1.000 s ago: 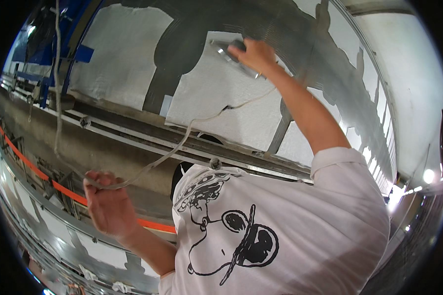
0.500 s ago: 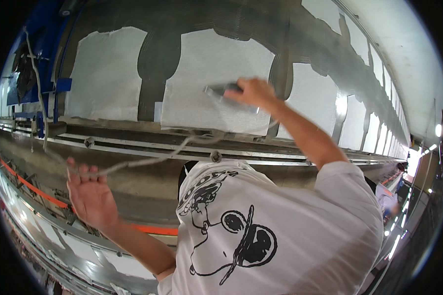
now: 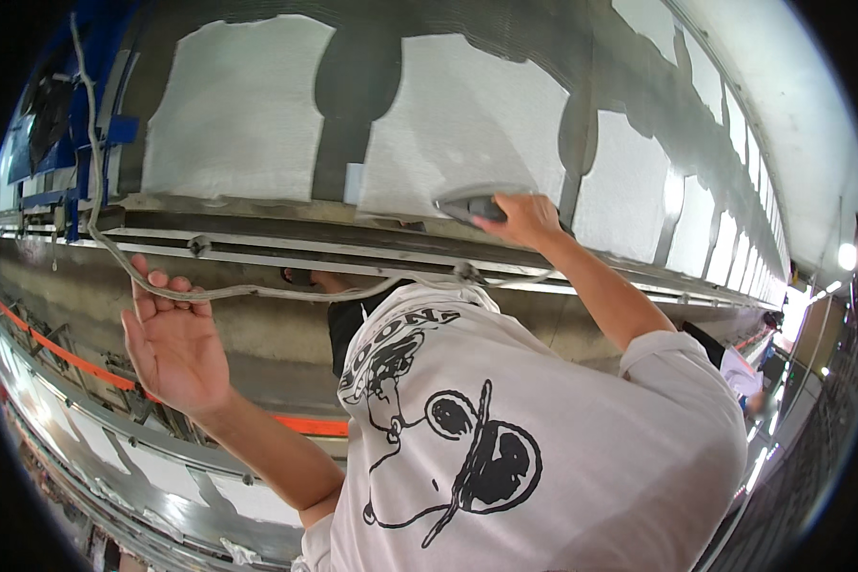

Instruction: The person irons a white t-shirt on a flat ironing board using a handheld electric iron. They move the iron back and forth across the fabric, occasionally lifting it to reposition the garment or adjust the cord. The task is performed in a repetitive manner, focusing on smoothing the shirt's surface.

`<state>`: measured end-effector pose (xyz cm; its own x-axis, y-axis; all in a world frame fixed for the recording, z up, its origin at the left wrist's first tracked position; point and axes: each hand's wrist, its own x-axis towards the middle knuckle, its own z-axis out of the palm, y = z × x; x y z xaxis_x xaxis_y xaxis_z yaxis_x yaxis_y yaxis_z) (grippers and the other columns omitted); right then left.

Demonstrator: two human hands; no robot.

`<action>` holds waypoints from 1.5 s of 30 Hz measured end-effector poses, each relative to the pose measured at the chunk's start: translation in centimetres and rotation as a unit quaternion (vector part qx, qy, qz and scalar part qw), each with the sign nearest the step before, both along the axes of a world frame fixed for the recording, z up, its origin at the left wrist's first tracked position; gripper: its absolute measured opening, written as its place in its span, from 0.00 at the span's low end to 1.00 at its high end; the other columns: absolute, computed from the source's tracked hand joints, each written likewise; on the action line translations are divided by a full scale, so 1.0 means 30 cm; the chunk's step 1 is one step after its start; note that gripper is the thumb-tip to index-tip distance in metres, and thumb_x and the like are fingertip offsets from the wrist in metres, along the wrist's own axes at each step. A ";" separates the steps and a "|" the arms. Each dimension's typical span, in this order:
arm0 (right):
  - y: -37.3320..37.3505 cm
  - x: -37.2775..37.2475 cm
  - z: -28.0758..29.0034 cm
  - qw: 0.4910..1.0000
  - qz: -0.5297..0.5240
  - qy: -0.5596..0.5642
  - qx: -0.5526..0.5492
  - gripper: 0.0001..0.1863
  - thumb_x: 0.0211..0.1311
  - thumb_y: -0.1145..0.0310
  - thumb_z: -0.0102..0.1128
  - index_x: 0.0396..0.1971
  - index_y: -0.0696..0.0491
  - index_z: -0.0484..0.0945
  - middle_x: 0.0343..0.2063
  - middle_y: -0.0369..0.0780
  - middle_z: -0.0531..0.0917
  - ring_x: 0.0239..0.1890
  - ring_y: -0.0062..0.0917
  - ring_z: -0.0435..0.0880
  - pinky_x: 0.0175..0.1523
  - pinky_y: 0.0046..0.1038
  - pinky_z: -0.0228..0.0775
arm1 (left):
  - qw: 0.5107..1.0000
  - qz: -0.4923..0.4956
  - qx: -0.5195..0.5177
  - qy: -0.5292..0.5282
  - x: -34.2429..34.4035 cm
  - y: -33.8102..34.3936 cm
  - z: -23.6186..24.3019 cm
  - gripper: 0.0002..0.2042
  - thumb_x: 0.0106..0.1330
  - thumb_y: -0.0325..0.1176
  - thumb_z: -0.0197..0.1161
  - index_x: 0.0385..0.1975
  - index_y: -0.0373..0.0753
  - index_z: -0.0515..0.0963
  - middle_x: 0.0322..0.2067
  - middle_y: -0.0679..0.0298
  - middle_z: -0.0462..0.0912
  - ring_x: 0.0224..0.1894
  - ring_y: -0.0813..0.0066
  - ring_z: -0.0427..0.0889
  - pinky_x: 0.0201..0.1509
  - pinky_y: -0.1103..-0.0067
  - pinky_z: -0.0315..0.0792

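My right hand (image 3: 526, 218) grips a dark-handled steel iron (image 3: 467, 206) lying flat near the lower edge of a white, garment-shaped fabric piece (image 3: 458, 124) on the grey work table (image 3: 353, 76). My left hand (image 3: 173, 343) is raised palm up over the gap beside the table, its fingertips curled loosely on a pale cable (image 3: 243, 293). The cable runs from the blue frame down across those fingers and rightward toward the iron. A second fabric piece (image 3: 229, 114) lies left of the one under the iron.
A blue metal frame (image 3: 119, 129) stands at the left. Metal rails (image 3: 286, 255) edge the table, and several more white pieces (image 3: 620, 181) recede to the right. An orange rail (image 3: 310, 425) runs behind me with another long table below. A person (image 3: 739, 372) is at the far right.
The iron in my right hand has moved down to the piece's near edge. My left hand has shifted left and upward, still carrying the cable. The view has turned slightly.
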<state>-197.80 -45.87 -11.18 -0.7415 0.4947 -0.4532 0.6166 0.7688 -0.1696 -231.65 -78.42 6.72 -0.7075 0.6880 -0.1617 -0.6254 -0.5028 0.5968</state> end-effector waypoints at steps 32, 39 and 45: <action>0.266 -1.766 -0.077 0.973 0.027 0.147 0.177 0.36 0.59 0.32 0.53 0.44 0.54 0.80 0.35 0.52 0.86 0.42 0.48 0.85 0.46 0.45 0.77 | 0.984 0.155 -0.017 -0.088 -0.537 -0.484 -0.085 0.30 0.75 0.49 0.43 0.70 0.35 0.56 0.57 0.54 0.73 0.61 0.57 0.70 0.66 0.62 0.63; 0.165 -1.697 -0.022 0.984 -0.009 0.102 0.149 0.36 0.59 0.29 0.49 0.39 0.51 0.79 0.33 0.49 0.86 0.39 0.46 0.86 0.42 0.45 0.77 | 0.993 0.098 -0.045 -0.044 -0.631 -0.447 -0.042 0.30 0.75 0.50 0.43 0.69 0.35 0.58 0.55 0.56 0.73 0.59 0.61 0.70 0.64 0.65 0.64; -0.265 -1.495 0.023 0.996 0.033 0.082 0.034 0.34 0.61 0.30 0.49 0.36 0.51 0.77 0.27 0.45 0.85 0.31 0.45 0.85 0.34 0.45 0.76 | 0.992 0.121 0.038 -0.021 -0.657 -0.527 -0.031 0.30 0.75 0.49 0.41 0.69 0.34 0.58 0.56 0.56 0.74 0.58 0.62 0.72 0.65 0.66 0.61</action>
